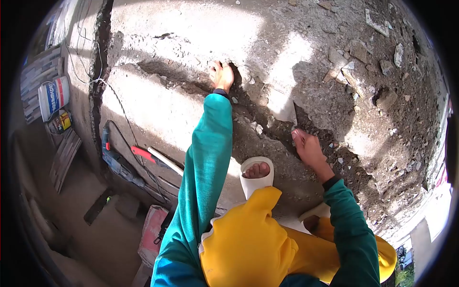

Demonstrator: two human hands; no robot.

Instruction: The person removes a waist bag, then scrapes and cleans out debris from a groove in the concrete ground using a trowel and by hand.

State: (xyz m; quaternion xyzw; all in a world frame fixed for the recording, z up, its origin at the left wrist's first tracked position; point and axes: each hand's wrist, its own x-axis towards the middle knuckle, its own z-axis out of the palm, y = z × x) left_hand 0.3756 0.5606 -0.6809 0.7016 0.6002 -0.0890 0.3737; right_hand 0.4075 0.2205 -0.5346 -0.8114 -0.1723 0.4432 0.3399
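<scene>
A rough trench runs diagonally through the broken concrete floor, with loose soil and small stones along it. My left hand reaches down onto the trench's upper edge, fingers bent; whether they hold anything is too unclear to tell. Farther right, my right hand is closed, thumb pressed against the fingers, around the lower end of a flat, pale, pointed trowel-like blade. The blade lies against the trench's side and points up and left. Its handle is hidden in the hand.
A blue power drill with a black cable, a red-handled tool and a pale rod lie left. A white bucket stands at far left. Rubble covers the upper right. A sandalled foot is below the trench.
</scene>
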